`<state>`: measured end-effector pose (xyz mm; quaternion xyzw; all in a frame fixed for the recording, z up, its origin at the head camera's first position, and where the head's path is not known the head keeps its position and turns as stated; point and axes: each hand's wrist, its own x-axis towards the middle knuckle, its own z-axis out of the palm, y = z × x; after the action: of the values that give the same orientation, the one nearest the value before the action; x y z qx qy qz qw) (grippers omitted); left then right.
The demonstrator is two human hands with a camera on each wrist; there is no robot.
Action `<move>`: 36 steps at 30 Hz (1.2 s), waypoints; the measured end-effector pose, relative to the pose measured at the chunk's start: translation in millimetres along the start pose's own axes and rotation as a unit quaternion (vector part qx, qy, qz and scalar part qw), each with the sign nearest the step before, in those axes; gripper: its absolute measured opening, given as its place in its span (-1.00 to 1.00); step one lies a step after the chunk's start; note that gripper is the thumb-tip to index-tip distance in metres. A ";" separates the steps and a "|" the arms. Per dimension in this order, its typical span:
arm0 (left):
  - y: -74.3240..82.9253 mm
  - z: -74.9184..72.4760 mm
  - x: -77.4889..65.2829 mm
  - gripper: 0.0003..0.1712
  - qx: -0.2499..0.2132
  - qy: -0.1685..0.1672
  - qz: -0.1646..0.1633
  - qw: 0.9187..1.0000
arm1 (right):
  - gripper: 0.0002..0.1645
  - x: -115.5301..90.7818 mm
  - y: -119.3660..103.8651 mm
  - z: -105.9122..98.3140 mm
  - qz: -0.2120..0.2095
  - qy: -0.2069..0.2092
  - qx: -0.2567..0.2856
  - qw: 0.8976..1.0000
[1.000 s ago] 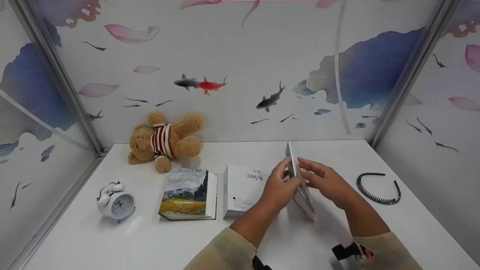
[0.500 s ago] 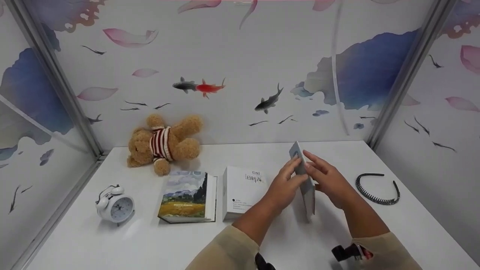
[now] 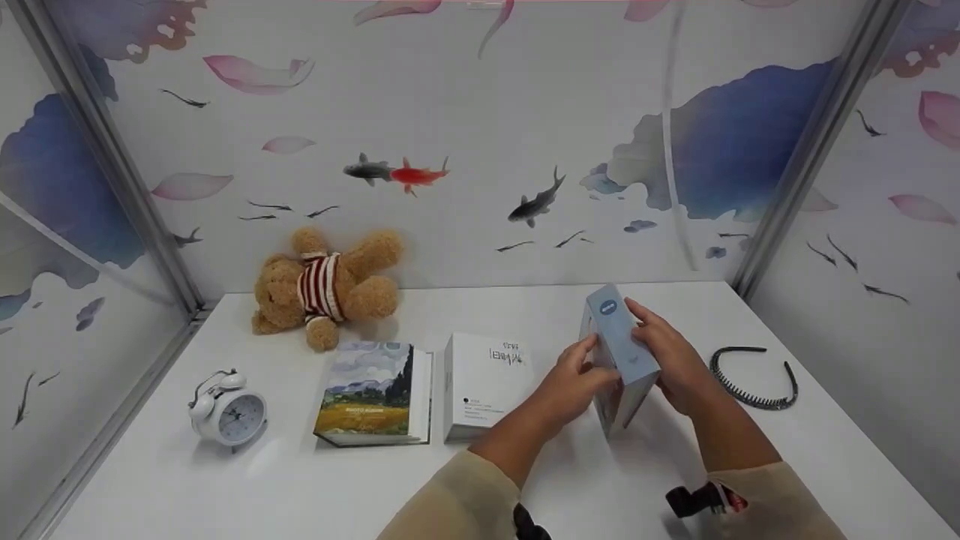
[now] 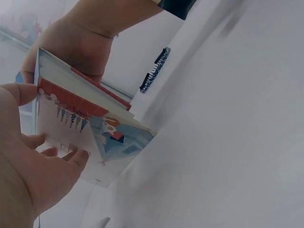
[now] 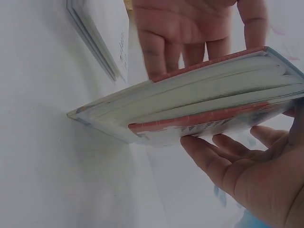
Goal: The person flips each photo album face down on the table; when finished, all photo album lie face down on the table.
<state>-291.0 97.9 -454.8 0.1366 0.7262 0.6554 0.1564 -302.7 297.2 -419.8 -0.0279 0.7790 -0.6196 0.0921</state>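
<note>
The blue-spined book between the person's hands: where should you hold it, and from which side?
Probably by its covers, near the spine, from left and right together: the book has its spine up and broad covers facing sideways, so squeezing should steady it.

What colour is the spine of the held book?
Light blue; the spine shows best from the head.

A booth: printed panels (image 3: 465, 97) wall a white table (image 3: 300, 495) on 3 sides.
</note>
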 end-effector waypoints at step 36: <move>-22.5 20.9 3.5 -0.14 0.296 0.010 -0.070 0.952 | -0.13 19.7 64.4 -49.7 0.051 -0.017 -0.093 0.994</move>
<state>-285.6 116.0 -479.3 0.1189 0.8970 0.3995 0.1472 -326.4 356.7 -473.8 -0.0077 0.8320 -0.5383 0.1338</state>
